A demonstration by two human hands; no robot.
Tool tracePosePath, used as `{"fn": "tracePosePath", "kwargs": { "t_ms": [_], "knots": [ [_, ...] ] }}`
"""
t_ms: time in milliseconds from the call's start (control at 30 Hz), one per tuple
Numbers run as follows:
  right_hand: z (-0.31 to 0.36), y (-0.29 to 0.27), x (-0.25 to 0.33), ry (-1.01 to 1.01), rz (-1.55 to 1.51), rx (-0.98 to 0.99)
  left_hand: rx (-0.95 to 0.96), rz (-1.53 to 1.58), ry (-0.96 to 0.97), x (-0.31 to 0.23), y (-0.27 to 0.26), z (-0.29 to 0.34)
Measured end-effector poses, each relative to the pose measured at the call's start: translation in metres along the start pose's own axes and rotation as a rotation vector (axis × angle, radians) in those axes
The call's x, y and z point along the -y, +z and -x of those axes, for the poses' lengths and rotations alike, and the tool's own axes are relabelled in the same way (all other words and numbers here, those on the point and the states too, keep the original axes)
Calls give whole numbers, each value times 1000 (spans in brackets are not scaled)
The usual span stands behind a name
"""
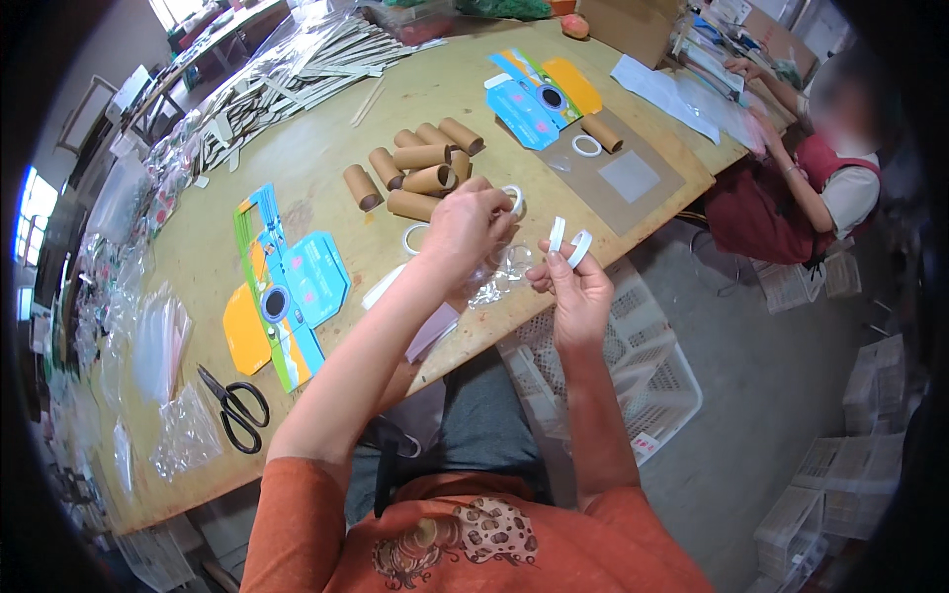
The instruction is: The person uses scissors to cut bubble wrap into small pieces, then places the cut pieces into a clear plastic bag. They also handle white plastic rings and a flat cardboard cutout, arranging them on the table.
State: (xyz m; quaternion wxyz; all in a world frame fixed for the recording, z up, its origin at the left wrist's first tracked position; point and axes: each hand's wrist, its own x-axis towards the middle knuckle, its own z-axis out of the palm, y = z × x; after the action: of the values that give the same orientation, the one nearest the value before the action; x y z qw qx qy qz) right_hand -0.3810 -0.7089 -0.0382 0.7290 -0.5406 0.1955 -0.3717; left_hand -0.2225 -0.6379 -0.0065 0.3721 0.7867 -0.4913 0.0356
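Note:
My left hand (467, 229) is closed in a pinch at the edge of a white ring (517, 202), just above the table. To its right, my right hand (577, 296) grips two white rings (582, 249) upright between thumb and fingers. Under and between my hands lie clear round plastic discs (504, 277). Another white ring (413, 237) rests partly hidden behind my left wrist. Several brown cardboard tubes (363, 188) are grouped just beyond my left hand.
Flat printed card cutouts (314, 281) lie at left and far right (524, 104). Black scissors (233, 407) sit near the left front edge. A brown board (633, 212) bears a white ring and a tube. Wooden sticks (287, 84) pile behind. A white basket (682, 381) stands below; a person (830, 168) works at right.

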Motion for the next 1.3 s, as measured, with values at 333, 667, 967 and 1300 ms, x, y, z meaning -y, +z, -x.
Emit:
{"fn": "tracePosePath", "kwargs": {
  "t_ms": [333, 667, 967, 1300],
  "knots": [
    [13, 10, 11, 24, -86, 61, 256, 1080, -473, -35, -15, 34],
    [-1, 6, 13, 203, -652, -95, 278, 1981, -616, -19, -18, 34],
    [-16, -24, -1, -40, 133, -141, 2, 38, 40, -28, 10, -3],
    [6, -7, 5, -52, 69, 75, 218, 1158, -514, -34, 3, 33]
  ]
}}
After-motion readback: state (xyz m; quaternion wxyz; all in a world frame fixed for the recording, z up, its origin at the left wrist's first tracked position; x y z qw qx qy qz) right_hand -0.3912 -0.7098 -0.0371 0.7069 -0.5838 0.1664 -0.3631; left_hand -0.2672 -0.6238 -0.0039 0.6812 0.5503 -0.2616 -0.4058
